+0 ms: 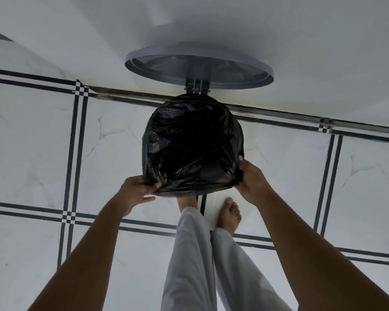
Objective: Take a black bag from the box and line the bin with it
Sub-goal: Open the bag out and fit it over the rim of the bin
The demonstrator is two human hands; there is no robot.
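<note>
Black crinkled bag (192,142) over round bin rim; left hand (136,191), right hand (253,179) fingers clamped on plastic.

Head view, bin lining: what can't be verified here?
- Bin body: hidden in the head view under the black bag; only the raised lid shows.
- Box: not in view.
- Bag depth inside: too dark.
- Left hand and right hand: fingertips hidden by bag folds.

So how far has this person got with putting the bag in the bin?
Nearly done. The black bag is already out of its box and spread over the bin's mouth under the raised lid. The left hand and right hand grip its near edge at the rim. What seems left: smoothing that edge, then closing the lid.
</note>
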